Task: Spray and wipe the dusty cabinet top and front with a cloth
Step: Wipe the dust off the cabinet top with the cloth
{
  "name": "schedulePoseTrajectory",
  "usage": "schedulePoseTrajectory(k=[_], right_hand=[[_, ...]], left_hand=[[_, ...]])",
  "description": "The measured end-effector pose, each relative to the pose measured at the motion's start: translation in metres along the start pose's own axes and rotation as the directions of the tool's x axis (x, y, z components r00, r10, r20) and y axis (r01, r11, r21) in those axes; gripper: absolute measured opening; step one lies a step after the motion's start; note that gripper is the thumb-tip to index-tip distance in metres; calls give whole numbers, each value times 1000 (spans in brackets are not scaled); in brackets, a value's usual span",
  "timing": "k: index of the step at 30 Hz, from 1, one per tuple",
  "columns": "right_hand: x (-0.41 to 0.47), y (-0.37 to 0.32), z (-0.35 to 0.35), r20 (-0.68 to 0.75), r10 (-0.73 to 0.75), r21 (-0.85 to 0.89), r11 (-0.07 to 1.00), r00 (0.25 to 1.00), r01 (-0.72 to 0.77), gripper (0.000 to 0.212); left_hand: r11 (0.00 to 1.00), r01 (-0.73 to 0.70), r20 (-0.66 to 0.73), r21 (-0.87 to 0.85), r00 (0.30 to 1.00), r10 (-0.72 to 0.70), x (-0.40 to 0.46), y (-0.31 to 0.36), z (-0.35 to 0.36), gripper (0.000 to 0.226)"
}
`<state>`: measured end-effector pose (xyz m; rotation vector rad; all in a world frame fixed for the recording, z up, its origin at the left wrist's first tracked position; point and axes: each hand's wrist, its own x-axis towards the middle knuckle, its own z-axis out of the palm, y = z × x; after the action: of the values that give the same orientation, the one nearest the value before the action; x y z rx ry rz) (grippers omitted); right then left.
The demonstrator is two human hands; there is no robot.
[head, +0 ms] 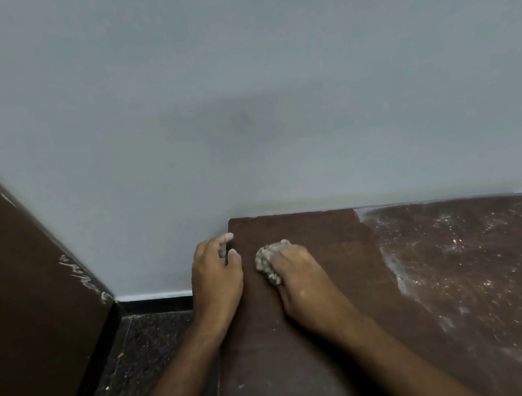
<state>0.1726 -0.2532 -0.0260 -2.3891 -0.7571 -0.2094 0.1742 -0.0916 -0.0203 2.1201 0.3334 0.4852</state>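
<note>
The dark brown cabinet top (332,288) fills the lower right. Its left part looks clean, while the right part (470,262) carries white dust and specks, with a dust ridge between the two. My right hand (301,279) presses a crumpled, dirty cloth (267,264) onto the clean left part near the back. My left hand (219,277) rests over the cabinet's left edge near the back corner, fingers curled on the edge and thumb on the top. No spray bottle is in view.
A grey-blue wall (239,100) stands right behind the cabinet. A dark brown door or panel (15,299) leans in at the left. Between it and the cabinet lies dark speckled floor (135,366) with a black skirting (157,303).
</note>
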Motion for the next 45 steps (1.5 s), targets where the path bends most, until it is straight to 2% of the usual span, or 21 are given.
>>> schedulePoseTrajectory(k=[3,5,9,10,14,15,18,20,24,27,31,33,35,37,39,41,43,45], right_hand=[[-9,-21,3,80,-174,67,983,982,169,31],[7,-1,-5,40,-190,52,981,981,188,30],[60,46,-3,-91,80,-87,992,993,-88,21],[69,39,5,-88,92,-111,989,992,-101,22],[73,5,37,63,-134,-50,989,989,138,24],[81,8,36,62,-141,-67,987,988,145,24],[106,23,31,-13,-18,-131,991,1000,17,21],[104,20,33,-17,11,-126,992,1000,-13,23],[54,-9,18,70,-147,30,989,987,145,20],[-2,-21,-2,85,-165,130,980,983,153,19],[-41,-2,-24,123,-208,109,975,970,195,24],[-26,26,-37,77,-148,31,989,986,146,25],[1,59,-46,10,-15,-82,997,1000,16,24],[23,83,-47,-46,125,-152,980,991,-130,27],[29,87,-41,-76,200,-168,963,977,-210,32],[16,72,-38,-75,169,-127,976,983,-177,29],[-14,53,-40,-13,61,-59,996,998,-62,24],[-40,42,-48,52,-27,-29,999,998,28,28]], left_hand=[[1000,28,-8,-9,1000,-28,3,2,0,32],[999,45,-13,-15,999,-45,4,3,-2,33],[996,81,-15,-46,997,-81,6,-3,-9,35],[994,93,-18,-54,995,-94,8,-6,-10,35],[989,120,-32,-88,992,-123,12,-10,-10,35],[990,116,-29,-82,993,-119,13,-9,-11,35],[998,62,-21,-27,998,-63,11,-9,-14,32],[1000,27,-16,-1,1000,-27,11,-9,-15,30],[993,-105,27,49,994,104,10,-1,-11,26],[965,-253,106,67,964,245,5,8,1,24],[936,-347,244,57,914,324,-5,19,22,22],[928,-366,300,65,894,332,-10,26,29,22],[929,-362,337,78,886,317,-12,33,33,23],[935,-344,352,87,888,294,-13,37,36,24],[933,-347,342,96,892,296,-12,39,38,26],[928,-356,318,110,897,306,-9,40,42,27],[919,-374,297,127,898,325,-5,40,48,28],[911,-393,306,126,889,341,-2,42,54,29]])
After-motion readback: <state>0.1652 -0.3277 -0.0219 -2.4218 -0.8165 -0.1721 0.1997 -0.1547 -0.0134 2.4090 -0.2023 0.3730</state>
